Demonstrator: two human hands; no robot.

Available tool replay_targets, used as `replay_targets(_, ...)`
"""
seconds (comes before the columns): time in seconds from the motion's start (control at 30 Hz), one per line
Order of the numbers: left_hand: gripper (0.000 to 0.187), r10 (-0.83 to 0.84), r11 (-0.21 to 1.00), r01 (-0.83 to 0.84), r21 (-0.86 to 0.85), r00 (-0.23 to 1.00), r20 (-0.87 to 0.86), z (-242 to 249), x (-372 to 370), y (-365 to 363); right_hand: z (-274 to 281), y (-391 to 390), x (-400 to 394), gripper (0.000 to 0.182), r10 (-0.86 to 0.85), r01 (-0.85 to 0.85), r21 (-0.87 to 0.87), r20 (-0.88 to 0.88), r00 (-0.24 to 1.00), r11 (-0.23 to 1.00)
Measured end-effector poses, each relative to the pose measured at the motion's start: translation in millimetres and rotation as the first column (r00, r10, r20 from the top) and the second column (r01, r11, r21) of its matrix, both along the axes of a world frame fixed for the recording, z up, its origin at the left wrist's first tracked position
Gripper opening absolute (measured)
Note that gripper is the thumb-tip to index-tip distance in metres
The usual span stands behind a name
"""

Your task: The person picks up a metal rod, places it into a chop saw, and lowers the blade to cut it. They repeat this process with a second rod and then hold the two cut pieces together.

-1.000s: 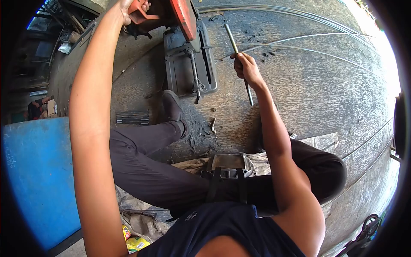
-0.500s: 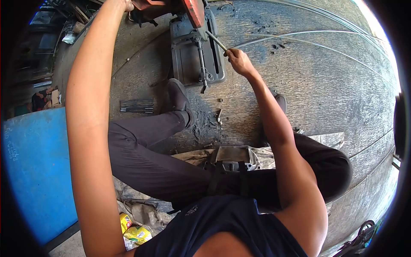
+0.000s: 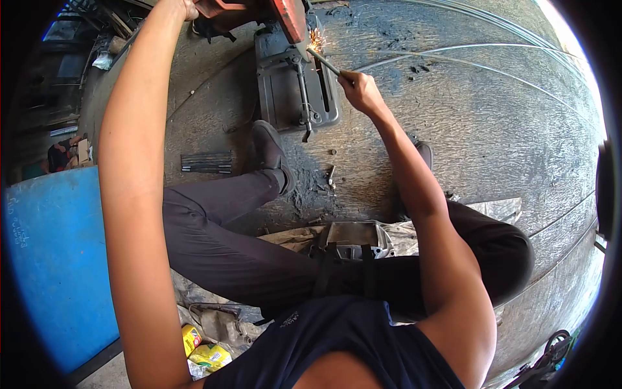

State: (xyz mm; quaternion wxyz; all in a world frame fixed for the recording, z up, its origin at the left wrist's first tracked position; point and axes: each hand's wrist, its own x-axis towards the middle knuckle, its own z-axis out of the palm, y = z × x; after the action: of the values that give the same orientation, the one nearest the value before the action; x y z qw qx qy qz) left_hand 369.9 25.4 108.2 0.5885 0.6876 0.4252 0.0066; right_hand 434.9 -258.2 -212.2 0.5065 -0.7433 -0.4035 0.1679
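Note:
At the top of the view, a red cut-off saw (image 3: 288,19) stands over its dark metal base (image 3: 282,97). My left hand (image 3: 189,9) is at the upper left edge, partly cut off by the frame, with its fingers closed at the saw's red handle. My right hand (image 3: 361,91) is closed round a thin metal rod (image 3: 326,63). The far end of the rod reaches under the saw's red guard, where orange sparks (image 3: 317,40) fly. The guard hides the blade and the contact spot.
Several short dark rods (image 3: 206,162) lie left of my shoe (image 3: 269,149). Long metal rods (image 3: 453,48) stretch across the floor at the upper right. A blue panel (image 3: 58,259) stands at left. Small metal pieces (image 3: 332,176) lie between my feet. Another person (image 3: 59,155) is far left.
Sparks have appeared beside the saw's guard. The saw's red body and the rod's far end have shifted slightly, and my right hand has moved a little left with the rod.

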Motion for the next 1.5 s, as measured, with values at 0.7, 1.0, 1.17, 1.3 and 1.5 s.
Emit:
replay_targets(0.7,0.008,0.024,0.999,-0.023,0.030,0.999,-0.024,1.4,-0.1,-3.9,16.2,-10.1,-6.3,0.026,-0.004,0.006,0.024,-0.084,0.996,1.000)
replay_targets(1.0,0.008,0.020,1.000,-0.020,0.009,1.000,-0.012,-3.3,0.1,6.8,12.4,-9.7,1.8,0.029,0.074,-0.099,-0.031,-0.455,0.887,0.995)
replay_targets(1.17,0.007,0.053,0.998,-0.053,0.033,0.999,-0.005,0.7,-1.1,-1.8,-1.2,-2.3,-1.8,0.032,0.055,-0.043,0.048,-0.305,0.951,0.998)
replay_targets(1.3,0.007,0.006,0.998,-0.005,-0.060,1.000,0.019,-4.6,3.2,17.2,1.9,-9.6,4.2,0.036,0.187,-0.118,0.188,-0.411,0.892,0.975)
replay_targets(1.5,0.007,0.035,0.998,-0.032,-0.054,0.997,0.062,2.3,-0.9,-8.2,10.3,-6.2,1.7,0.030,0.095,-0.040,0.113,-0.534,0.840,0.993)
